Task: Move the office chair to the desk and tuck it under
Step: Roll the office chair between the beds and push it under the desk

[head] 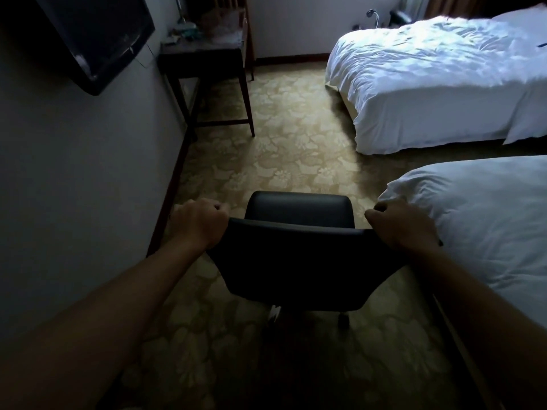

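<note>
A black office chair (299, 255) stands on the carpet right in front of me, its backrest toward me and its seat pointing away. My left hand (198, 223) grips the backrest's top left corner. My right hand (399, 226) grips the top right corner. A caster shows beneath the backrest. The dark wooden desk (204, 59) stands against the left wall, further down the room, with open space between its legs and small items on top. The chair is well short of the desk.
A flat television (94, 39) hangs on the left wall. Two white beds line the right side: the near bed (488, 220) beside my right hand, the far bed (438, 84) across from the desk. Patterned carpet (281, 149) runs between them.
</note>
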`<state>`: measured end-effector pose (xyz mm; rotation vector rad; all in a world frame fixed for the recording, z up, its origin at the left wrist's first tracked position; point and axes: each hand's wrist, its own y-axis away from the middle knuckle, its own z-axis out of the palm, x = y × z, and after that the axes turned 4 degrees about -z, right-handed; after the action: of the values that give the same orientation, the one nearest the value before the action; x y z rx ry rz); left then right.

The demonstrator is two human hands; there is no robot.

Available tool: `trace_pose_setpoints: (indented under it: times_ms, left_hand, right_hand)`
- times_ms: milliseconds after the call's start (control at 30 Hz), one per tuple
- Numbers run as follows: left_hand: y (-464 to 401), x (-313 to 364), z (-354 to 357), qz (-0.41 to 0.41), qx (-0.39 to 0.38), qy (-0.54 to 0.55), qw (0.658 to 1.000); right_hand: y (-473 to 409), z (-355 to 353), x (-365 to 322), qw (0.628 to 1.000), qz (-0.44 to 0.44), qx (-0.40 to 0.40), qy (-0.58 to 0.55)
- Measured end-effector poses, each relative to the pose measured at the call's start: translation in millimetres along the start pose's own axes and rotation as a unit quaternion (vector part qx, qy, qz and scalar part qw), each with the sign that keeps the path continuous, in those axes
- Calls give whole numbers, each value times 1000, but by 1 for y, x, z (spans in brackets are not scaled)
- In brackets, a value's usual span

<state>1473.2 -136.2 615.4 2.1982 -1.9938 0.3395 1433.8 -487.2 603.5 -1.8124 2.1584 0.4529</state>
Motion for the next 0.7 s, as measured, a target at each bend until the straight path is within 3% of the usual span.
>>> trace_pose_setpoints:
  times_ms: [700]
  left_hand:
    - [-272,7,9,47,0,-28,999]
  right_hand:
    - [-254,10,-62,999,49,1,4]
